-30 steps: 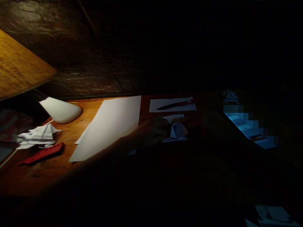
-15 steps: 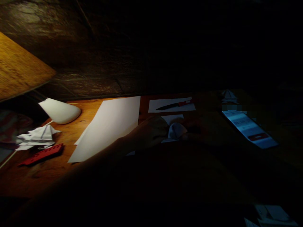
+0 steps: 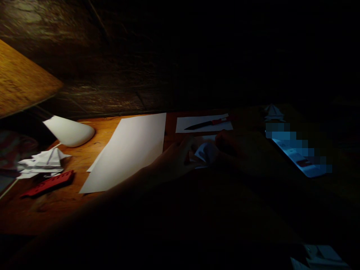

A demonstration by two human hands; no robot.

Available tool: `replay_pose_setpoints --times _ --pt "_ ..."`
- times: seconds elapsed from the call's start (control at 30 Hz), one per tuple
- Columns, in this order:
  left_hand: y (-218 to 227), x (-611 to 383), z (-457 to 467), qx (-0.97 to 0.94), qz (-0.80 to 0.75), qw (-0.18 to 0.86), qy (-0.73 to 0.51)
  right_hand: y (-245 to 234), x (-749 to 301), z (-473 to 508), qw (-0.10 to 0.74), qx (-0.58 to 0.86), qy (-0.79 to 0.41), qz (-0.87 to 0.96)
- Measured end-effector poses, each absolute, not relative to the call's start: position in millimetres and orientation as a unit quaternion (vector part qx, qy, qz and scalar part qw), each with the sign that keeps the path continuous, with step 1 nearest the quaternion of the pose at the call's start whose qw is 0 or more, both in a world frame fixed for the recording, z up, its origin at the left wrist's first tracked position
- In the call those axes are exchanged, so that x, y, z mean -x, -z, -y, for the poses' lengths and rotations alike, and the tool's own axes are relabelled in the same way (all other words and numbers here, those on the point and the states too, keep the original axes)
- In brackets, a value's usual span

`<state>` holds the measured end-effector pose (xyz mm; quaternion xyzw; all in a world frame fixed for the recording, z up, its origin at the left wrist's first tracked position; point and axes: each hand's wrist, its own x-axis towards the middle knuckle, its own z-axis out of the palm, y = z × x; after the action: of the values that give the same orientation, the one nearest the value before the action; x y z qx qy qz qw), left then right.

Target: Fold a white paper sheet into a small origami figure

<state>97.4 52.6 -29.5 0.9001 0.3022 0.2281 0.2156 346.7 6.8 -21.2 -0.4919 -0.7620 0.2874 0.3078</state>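
Both my hands meet over a folded white paper [image 3: 205, 153] low in the middle of the dim view. My left hand [image 3: 176, 159] pinches its left side, and my right hand [image 3: 239, 150], mostly in shadow, presses on its right side. Part of the fold is hidden by my fingers. A small white paper piece [image 3: 206, 137] lies just behind the fold. To the left of my left hand is a large white paper sheet [image 3: 129, 150], flat on the wooden desk [image 3: 104, 127].
Behind my hands, a knife [image 3: 206, 123] lies on a white sheet [image 3: 197, 122]. A white lamp shade [image 3: 69, 131], a folded paper shape [image 3: 42, 161] and a red ruler [image 3: 47, 183] are at left. At right are a lit phone [image 3: 300, 159] and a small paper shape [image 3: 272, 113].
My right hand has moved left and closed over the folded paper, which is now pinched between both hands and more covered. The view has shifted slightly.
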Motion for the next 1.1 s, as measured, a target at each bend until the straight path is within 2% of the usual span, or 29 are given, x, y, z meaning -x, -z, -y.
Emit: replay_pose_setpoints --times 0.13,0.27,0.43,0.67,1.1 --pt "30 -102 -49 -0.895 -0.302 0.239 -0.223 21 -343 -8 0.309 0.479 -0.314 0.759" --pt "35 -105 -48 -0.904 -0.293 0.193 -0.243 23 -344 -6 0.267 0.497 -0.285 0.775" --pt "37 -110 -48 -0.912 -0.261 0.166 -0.271 29 -345 -8 0.279 0.472 -0.215 0.808" --pt "32 -113 -40 -0.912 -0.264 0.168 -0.265 35 -345 -12 0.295 0.458 -0.208 0.813" --pt "31 -124 -28 -0.883 -0.335 0.192 -0.266 29 -356 -10 0.301 0.428 -0.268 0.809"
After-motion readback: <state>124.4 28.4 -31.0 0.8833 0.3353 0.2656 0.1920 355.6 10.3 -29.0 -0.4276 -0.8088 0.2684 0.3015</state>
